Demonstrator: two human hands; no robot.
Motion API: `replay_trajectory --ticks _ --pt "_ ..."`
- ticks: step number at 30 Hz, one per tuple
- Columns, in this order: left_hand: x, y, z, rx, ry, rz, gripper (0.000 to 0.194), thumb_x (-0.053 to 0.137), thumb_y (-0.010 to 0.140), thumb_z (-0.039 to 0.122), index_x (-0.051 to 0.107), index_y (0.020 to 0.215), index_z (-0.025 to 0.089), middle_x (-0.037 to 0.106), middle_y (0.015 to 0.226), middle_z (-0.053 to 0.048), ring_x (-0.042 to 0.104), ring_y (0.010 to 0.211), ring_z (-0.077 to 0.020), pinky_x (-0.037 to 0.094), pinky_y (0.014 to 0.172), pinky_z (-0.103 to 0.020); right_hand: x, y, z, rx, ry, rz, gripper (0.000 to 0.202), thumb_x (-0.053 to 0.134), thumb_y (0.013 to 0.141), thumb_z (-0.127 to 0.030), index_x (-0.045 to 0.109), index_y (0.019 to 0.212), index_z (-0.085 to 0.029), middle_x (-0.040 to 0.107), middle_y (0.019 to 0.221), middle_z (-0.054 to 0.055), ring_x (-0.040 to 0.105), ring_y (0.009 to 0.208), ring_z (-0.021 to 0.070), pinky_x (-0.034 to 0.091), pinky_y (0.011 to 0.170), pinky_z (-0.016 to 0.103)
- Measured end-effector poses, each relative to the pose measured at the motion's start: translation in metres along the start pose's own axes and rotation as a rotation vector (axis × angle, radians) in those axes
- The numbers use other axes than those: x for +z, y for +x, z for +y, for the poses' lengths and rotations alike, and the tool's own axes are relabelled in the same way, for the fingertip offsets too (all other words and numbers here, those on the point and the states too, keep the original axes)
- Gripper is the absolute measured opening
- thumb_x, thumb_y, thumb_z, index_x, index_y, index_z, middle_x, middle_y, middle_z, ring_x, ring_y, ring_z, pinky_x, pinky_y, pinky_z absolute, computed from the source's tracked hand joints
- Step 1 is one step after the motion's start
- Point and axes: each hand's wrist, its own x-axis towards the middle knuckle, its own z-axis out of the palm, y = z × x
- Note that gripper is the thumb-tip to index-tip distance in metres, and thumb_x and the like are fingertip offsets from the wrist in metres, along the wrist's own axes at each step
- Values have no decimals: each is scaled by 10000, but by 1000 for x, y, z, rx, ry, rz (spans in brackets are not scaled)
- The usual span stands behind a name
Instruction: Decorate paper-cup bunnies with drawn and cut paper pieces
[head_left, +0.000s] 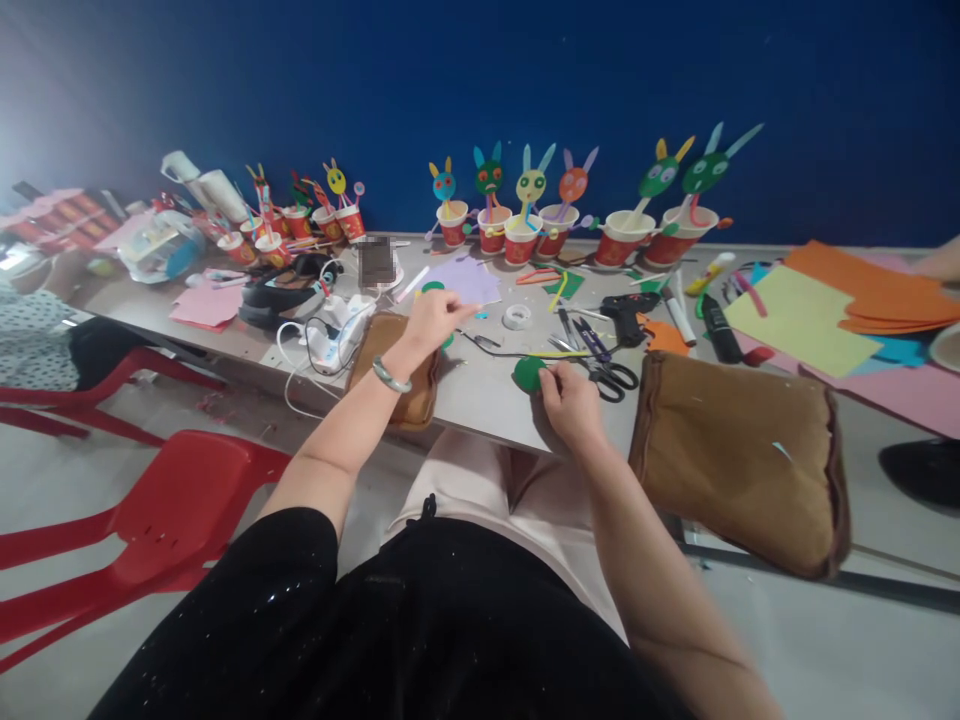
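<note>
Tabletop point(480, 388) separates right hand point(571, 403), pinching a green disc point(529, 375) near the front edge, from left hand point(435, 322), grip unclear.

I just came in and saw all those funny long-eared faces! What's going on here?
A person in a black top sits at a table spread with craft things. Their right hand holds a green disc, near the black-handled scissors. Their left hand is by the purple paper, fingers pinched together; I can't tell whether they hold anything. Red cups with long-eared faces stand along the blue wall.
</note>
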Motion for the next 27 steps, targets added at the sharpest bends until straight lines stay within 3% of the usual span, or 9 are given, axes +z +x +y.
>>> replay_trajectory --ticks 3,6,8,10,15,21,27 --pt "-7 29 -15 -149 264 -11 447 574 1094 386 624 696 188 745 853 -87 688 842 -204 507 837 -332 3 -3 -2 24 -68 -28 329 491 1035 -492 650 889 -245 673 683 80 537 612 245 305 654 364" --pt "-4 46 -29 -264 448 -43 209 645 1021 324 766 1062 159 780 1271 -179 739 1180 -308 546 990 -376 2 -6 -5 34 -97 -41 306 484 1022 -456 678 940 -233 694 709 96 559 629 259 301 656 367" --pt "1 50 -36 -341 502 -76 374 631 1005 300 723 1336 152 736 1432 -208 705 1329 -356 548 1072 -417 1 -7 -6 36 -95 -38 274 499 999 -427 687 957 -231 694 704 95 576 641 265 315 652 366" --pt "8 49 -40 -393 520 -107 487 591 1015 306 652 1472 147 723 1474 -221 686 1384 -383 544 1117 -453 0 -8 -6 19 -84 -35 232 520 973 -402 679 953 -235 680 684 82 577 638 262 331 645 365" --pt "18 45 -42 -405 538 -136 577 608 1006 370 583 1530 130 728 1474 -243 676 1421 -408 531 1167 -484 -3 -10 -9 -2 -30 -19 168 540 945 -393 629 931 -252 653 695 52 549 609 232 391 646 366" --pt "18 51 -45 -424 530 -173 588 604 1000 350 577 1532 100 720 1493 -256 678 1433 -397 511 1199 -485 -7 -14 -12 -50 59 143 203 520 994 -419 627 977 -247 688 850 74 596 696 220 499 740 379" --pt "18 55 -50 -454 529 -166 559 580 1003 348 590 1517 130 707 1516 -262 686 1415 -390 529 1158 -477 -5 -14 -10 -45 -1 57 197 547 984 -410 625 906 -246 700 864 87 574 673 213 469 699 367"
